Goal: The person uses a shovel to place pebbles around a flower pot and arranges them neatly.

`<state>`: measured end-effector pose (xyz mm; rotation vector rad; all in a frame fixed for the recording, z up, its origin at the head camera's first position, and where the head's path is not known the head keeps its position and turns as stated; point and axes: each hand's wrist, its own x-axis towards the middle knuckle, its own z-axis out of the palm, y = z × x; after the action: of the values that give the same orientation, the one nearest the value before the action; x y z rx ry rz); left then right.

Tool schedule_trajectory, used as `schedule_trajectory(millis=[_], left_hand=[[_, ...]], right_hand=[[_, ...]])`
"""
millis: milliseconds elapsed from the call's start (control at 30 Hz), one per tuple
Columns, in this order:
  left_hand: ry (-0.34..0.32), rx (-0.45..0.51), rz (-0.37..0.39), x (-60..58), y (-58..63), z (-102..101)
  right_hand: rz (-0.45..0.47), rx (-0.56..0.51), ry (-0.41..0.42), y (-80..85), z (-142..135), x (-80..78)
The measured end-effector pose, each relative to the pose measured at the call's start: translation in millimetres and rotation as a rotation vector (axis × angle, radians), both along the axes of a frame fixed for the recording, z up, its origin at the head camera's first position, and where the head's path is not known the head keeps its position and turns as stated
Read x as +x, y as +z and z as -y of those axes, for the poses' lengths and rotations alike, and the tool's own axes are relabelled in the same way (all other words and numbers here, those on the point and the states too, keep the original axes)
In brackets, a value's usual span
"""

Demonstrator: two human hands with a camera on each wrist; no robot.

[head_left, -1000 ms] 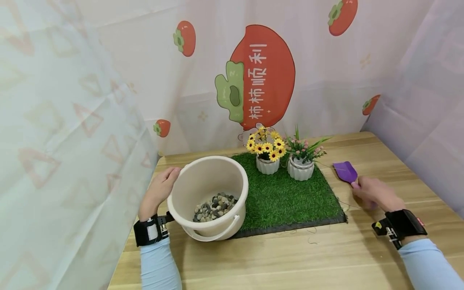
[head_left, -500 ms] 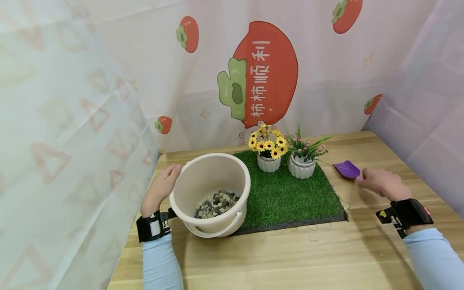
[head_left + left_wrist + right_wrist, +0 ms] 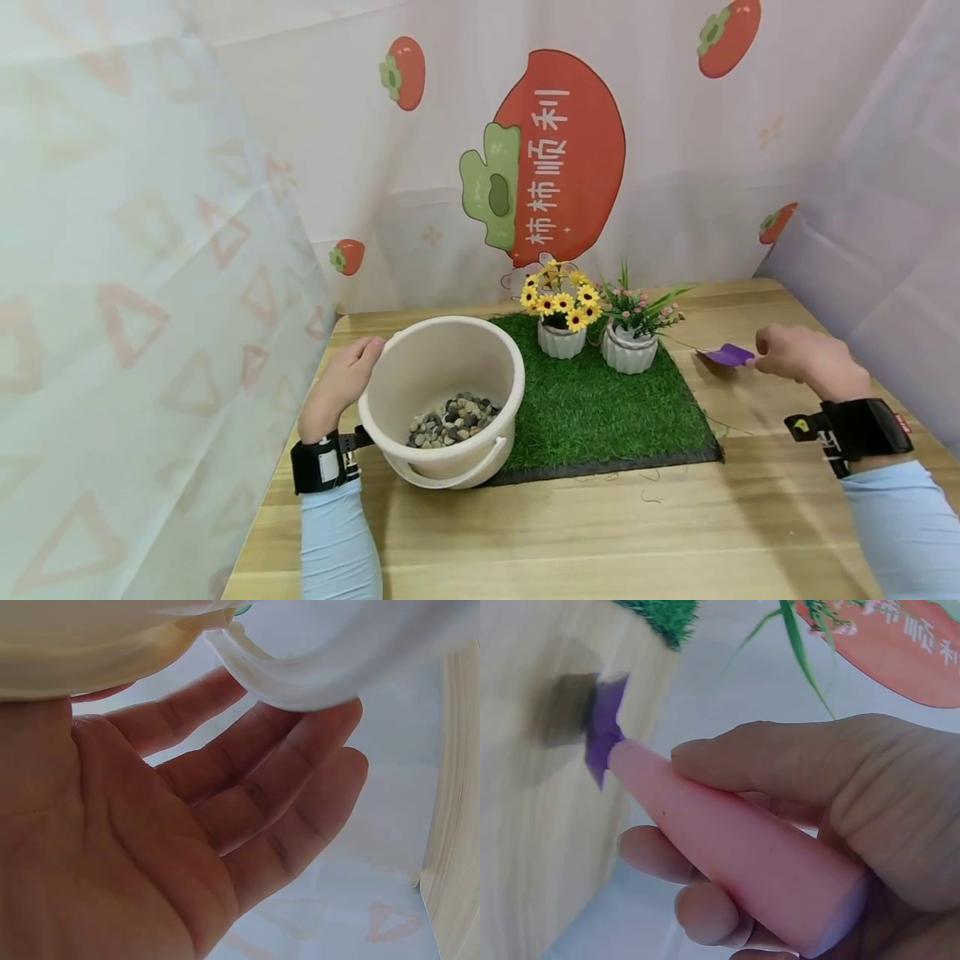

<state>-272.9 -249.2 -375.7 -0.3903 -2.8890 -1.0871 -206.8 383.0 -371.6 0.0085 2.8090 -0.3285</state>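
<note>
A cream bucket with a bottom layer of mixed pebbles leans tilted at the left, partly over the artificial grass mat. My left hand holds its rim with the thumb hooked over the top; in the left wrist view the other fingers lie loosely bent below the rim, beside the white bail handle, and the thumb is hidden. On the right, my right hand grips a small hand shovel by its pink handle. Its purple blade hovers low over the wooden table, right of the mat.
Two white flowerpots stand on the green grass mat: one with yellow flowers, one with pink flowers and long leaves. Printed curtains rise behind and at both sides of the wooden table.
My right hand has lifted slightly and turned, so the shovel's blade now shows nearly edge-on and points left. The left hand stays on the bucket rim; the whole view has shifted a little.
</note>
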Motion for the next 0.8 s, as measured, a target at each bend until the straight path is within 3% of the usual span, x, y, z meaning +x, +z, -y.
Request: schedule_trajectory(millis=[800], left_hand=[[0.019,-0.005,0.007,2.9,2.0,-0.6]], right_hand=[[-0.112,0.036,-0.011,35.9,5.4,-1.9]])
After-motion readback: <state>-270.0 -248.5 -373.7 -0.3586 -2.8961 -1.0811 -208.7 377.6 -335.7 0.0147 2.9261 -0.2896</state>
